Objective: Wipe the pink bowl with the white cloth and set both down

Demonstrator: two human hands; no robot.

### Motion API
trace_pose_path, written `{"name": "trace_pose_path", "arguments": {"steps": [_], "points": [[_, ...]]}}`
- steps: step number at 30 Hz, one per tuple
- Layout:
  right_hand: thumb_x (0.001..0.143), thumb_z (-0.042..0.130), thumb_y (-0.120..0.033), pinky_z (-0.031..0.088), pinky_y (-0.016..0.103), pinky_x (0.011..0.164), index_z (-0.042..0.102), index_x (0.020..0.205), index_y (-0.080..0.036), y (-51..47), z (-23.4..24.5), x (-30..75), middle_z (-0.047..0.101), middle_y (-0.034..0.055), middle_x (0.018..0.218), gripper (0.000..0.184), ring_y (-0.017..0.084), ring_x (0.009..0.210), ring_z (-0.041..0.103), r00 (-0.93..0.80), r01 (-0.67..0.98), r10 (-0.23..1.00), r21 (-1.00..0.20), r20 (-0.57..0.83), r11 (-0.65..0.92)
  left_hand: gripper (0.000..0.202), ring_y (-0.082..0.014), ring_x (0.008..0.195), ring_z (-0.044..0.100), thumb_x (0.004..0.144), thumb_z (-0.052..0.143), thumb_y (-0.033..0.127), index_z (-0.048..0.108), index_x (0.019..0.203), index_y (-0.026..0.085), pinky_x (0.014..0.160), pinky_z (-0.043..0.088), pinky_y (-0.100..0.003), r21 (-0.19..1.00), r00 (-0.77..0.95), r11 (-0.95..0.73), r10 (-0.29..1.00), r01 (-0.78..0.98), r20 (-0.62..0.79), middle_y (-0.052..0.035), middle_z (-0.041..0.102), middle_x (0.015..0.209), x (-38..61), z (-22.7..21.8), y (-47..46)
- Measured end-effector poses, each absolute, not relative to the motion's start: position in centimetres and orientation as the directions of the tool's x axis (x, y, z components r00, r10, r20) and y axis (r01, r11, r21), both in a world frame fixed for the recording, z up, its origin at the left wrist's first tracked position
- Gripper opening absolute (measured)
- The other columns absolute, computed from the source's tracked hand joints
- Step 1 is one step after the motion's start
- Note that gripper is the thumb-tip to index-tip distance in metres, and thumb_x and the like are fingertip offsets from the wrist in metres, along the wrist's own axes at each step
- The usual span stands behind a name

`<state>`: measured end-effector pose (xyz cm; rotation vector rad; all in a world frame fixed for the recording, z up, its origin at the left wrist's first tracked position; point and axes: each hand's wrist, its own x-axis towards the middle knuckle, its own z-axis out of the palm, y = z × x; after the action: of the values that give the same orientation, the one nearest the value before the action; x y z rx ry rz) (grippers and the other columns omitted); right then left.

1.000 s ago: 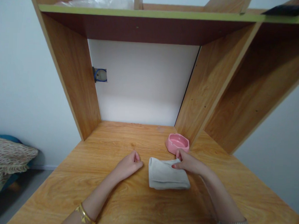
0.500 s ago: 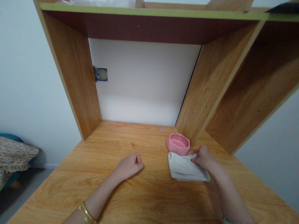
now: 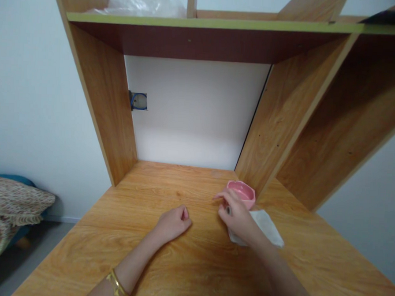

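Note:
My right hand [image 3: 236, 215] reaches over a folded whitish cloth [image 3: 268, 227], its thumb and index finger apart. It hides the cloth's left part, and whether it touches the cloth I cannot tell. Just behind, a pink angular ashtray [image 3: 244, 192] with notches in its rim stands upright, partly covered by the fingers. To the left, my left hand [image 3: 173, 222] rests on the wooden desktop [image 3: 143, 176] in a loose fist, with nothing seen in it.
Wooden side panels [image 3: 102, 103] and a low overhead shelf [image 3: 210, 23] frame the desk. Plastic film [image 3: 145, 3] lies on the shelf. An uncovered socket hole [image 3: 139, 101] is in the back wall. A patterned blanket [image 3: 12, 200] lies at the far left.
My right hand has let go of the cloth's right side and moved left across it toward the ashtray's front. My left hand stays put. The view has shifted slightly.

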<state>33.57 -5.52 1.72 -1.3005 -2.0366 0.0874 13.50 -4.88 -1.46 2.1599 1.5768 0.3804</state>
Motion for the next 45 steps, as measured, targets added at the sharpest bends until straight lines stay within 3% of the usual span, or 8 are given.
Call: {"name": "trace_pose_path", "arguments": {"steps": [3, 7, 11, 15, 20, 27, 33, 45], "points": [[0.071, 0.039, -0.009, 0.037, 0.035, 0.091, 0.050, 0.102, -0.019, -6.0, -0.2, 31.6, 0.052, 0.0071, 0.103, 0.034, 0.019, 0.102, 0.048, -0.409, 0.692, 0.815, -0.444, 0.410, 0.570, 0.018, -0.0147, 0.068, 0.055, 0.081, 0.035, 0.026, 0.051, 0.080, 0.019, 0.058, 0.036, -0.023, 0.480, 0.326, -0.300, 0.945, 0.825, 0.030, -0.0016, 0.061, 0.074, 13.2, -1.0, -4.9], [0.079, 0.044, -0.027, 0.025, 0.037, 0.102, 0.037, 0.124, -0.014, -6.2, -2.2, 30.9, 0.039, 0.0114, 0.130, 0.048, 0.020, 0.122, 0.032, -0.468, 0.709, 0.849, -0.470, 0.244, 0.526, 0.022, -0.0164, 0.074, 0.056, 0.085, 0.032, 0.027, 0.052, 0.083, 0.019, 0.066, 0.039, -0.026, 0.410, 0.337, -0.412, 0.909, 0.814, 0.245, -0.0036, 0.061, 0.080, 12.5, -0.3, -4.7], [0.080, 0.043, -0.043, 0.017, 0.038, 0.106, 0.026, 0.132, -0.009, -6.2, -3.0, 30.8, 0.024, 0.0132, 0.139, 0.065, 0.022, 0.129, 0.017, -0.472, 0.742, 0.876, -0.490, 0.102, 0.457, 0.021, -0.0181, 0.090, 0.054, 0.084, 0.034, 0.023, 0.054, 0.089, 0.018, 0.081, 0.040, -0.030, 0.364, 0.370, -0.491, 0.859, 0.791, 0.355, -0.0064, 0.061, 0.093, 12.2, -0.8, -4.4], [0.078, 0.042, -0.051, 0.013, 0.039, 0.106, 0.022, 0.134, -0.007, -6.3, -3.2, 30.7, 0.019, 0.0138, 0.141, 0.073, 0.022, 0.130, 0.011, -0.476, 0.762, 0.878, -0.478, 0.042, 0.436, 0.032, -0.0194, 0.110, 0.045, 0.081, 0.038, 0.023, 0.051, 0.109, 0.014, 0.096, 0.032, -0.033, 0.356, 0.455, -0.551, 0.831, 0.755, 0.320, -0.0097, 0.054, 0.115, 12.4, -2.1, -4.3], [0.079, 0.039, -0.051, 0.012, 0.040, 0.106, 0.023, 0.134, -0.010, -6.3, -3.0, 30.6, 0.023, 0.0123, 0.140, 0.070, 0.022, 0.129, 0.016, -0.484, 0.774, 0.875, -0.459, 0.016, 0.436, 0.050, -0.0204, 0.125, 0.026, 0.083, 0.036, 0.032, 0.034, 0.128, 0.009, 0.104, 0.021, -0.036, 0.360, 0.544, -0.552, 0.828, 0.752, 0.135, -0.0117, 0.032, 0.135, 12.9, -3.1, -4.7], [0.081, 0.037, -0.050, 0.013, 0.038, 0.106, 0.025, 0.133, -0.007, -6.2, -2.9, 30.6, 0.024, 0.0128, 0.139, 0.069, 0.021, 0.128, 0.018, -0.485, 0.790, 0.875, -0.433, -0.008, 0.434, 0.054, -0.0196, 0.128, 0.019, 0.086, 0.028, 0.039, 0.028, 0.131, 0.010, 0.105, 0.016, -0.036, 0.338, 0.561, -0.538, 0.827, 0.772, 0.037, -0.0110, 0.024, 0.139, 13.0, -2.8, -5.1], [0.081, 0.038, -0.049, 0.015, 0.041, 0.105, 0.026, 0.134, -0.013, -6.1, -3.2, 30.7, 0.024, 0.0107, 0.140, 0.065, 0.023, 0.128, 0.019, -0.504, 0.770, 0.863, -0.438, 0.030, 0.465, 0.054, -0.0195, 0.128, 0.018, 0.086, 0.026, 0.039, 0.028, 0.131, 0.010, 0.105, 0.015, -0.038, 0.328, 0.560, -0.537, 0.828, 0.777, 0.031, -0.0107, 0.022, 0.139, 13.0, -2.7, -5.2], [0.081, 0.038, -0.048, 0.015, 0.041, 0.105, 0.027, 0.133, -0.013, -6.2, -3.0, 30.7, 0.025, 0.0109, 0.139, 0.063, 0.022, 0.128, 0.019, -0.508, 0.774, 0.861, -0.424, 0.028, 0.471, 0.053, -0.0188, 0.128, 0.017, 0.087, 0.026, 0.037, 0.027, 0.132, 0.010, 0.105, 0.015, -0.037, 0.301, 0.560, -0.540, 0.828, 0.786, 0.025, -0.0106, 0.023, 0.139, 13.0, -2.9, -5.2]]}}
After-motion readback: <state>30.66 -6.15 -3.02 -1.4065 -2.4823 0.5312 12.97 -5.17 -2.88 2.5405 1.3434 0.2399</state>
